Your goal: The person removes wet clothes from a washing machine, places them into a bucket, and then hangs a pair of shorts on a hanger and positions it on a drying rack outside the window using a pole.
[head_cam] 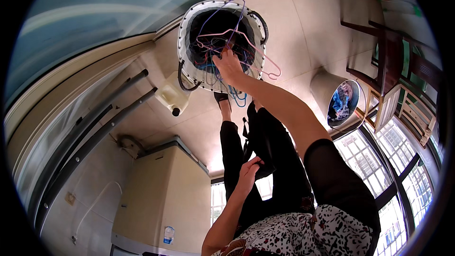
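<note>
A white woven basket (185, 67) with dark handles stands on the floor ahead of me, holding a tangle of clothes hangers. My right hand (229, 64) reaches over its near rim into the hangers. A pink hanger (254, 44) lies across the opening with its hook past the right rim. Beyond my fingers a purple hanger (209, 19) sticks up; whether I grip it is hidden. Blue hangers (239, 96) poke out near the basket's front. Down by my legs, my left hand (250, 172) is closed on a black cloth item (265, 169) with straps hanging.
A pale plastic jug (173, 94) with a black cap is left of the basket. To the right, a bucket (321, 89) holds bluish cloth, near wooden chairs (387, 108). Grey tubes (103, 128) and a beige appliance (167, 192) are at left. A glass panel (106, 10) borders the far side.
</note>
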`<state>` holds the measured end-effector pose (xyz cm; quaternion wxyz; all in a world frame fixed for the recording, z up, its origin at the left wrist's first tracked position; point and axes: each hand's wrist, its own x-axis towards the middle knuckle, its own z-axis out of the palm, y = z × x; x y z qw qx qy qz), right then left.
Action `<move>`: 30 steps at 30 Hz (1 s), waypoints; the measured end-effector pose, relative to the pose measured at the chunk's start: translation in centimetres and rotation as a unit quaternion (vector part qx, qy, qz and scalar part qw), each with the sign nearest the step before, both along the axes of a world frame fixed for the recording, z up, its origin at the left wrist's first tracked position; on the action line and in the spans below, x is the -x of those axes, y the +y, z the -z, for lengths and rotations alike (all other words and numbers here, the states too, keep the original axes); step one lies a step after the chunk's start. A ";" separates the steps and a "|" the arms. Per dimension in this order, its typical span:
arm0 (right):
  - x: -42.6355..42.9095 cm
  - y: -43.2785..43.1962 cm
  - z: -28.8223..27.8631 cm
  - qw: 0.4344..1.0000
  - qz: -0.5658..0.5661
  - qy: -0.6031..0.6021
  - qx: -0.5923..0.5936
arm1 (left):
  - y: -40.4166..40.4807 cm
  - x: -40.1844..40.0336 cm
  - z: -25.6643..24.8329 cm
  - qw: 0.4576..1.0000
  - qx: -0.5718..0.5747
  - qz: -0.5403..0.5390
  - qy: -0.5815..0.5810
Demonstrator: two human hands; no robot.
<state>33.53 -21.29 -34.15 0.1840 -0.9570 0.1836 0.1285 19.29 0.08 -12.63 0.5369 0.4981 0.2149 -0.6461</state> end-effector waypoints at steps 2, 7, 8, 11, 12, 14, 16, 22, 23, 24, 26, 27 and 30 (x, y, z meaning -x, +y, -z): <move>0.7 -0.3 -1.4 0.999 -0.004 -0.012 -0.037 | -0.1 0.0 0.4 1.000 0.005 0.009 -0.014; 4.2 -2.0 -6.6 0.987 -0.024 -0.149 -0.047 | -1.3 -0.6 0.2 0.998 0.005 -0.026 0.058; 4.8 -2.2 -7.6 0.975 -0.015 -0.212 -0.063 | -1.1 -0.7 0.4 0.997 0.019 -0.029 0.066; 6.6 -2.7 -11.1 0.961 -0.004 -0.258 -0.099 | -2.1 -0.8 -0.2 0.995 0.017 -0.047 0.083; 7.0 -3.0 -12.6 0.957 0.001 -0.265 -0.120 | -2.5 -1.0 -0.5 0.994 0.013 -0.050 0.093; 8.1 -3.4 -14.4 0.948 0.030 -0.277 -0.156 | -2.7 -1.3 -0.6 0.993 0.022 -0.057 0.106; 8.3 -3.7 -15.8 0.928 0.078 -0.310 -0.191 | -3.4 -1.2 -1.0 0.991 -0.016 -0.076 0.108; 9.6 -4.7 -16.0 0.885 0.350 -0.239 -0.193 | -3.2 -1.5 -0.3 0.992 -0.012 -0.099 0.074; 9.9 -5.0 -16.1 0.880 0.355 -0.241 -0.204 | -3.2 -1.8 0.0 0.994 -0.002 -0.104 0.027; 9.9 -5.3 -16.4 0.863 0.383 -0.235 -0.233 | -2.9 -2.2 1.0 0.994 -0.018 -0.109 -0.001; 10.4 -6.0 -16.8 0.822 0.440 -0.218 -0.288 | -3.7 -3.9 1.0 0.989 -0.043 -0.141 -0.012; 10.8 -6.4 -16.8 0.818 0.453 -0.217 -0.279 | -4.7 -5.3 0.0 0.985 -0.052 -0.167 0.004; 12.0 -7.2 -16.0 0.797 0.503 -0.211 -0.259 | -4.9 -6.4 -0.7 0.985 -0.029 -0.167 0.021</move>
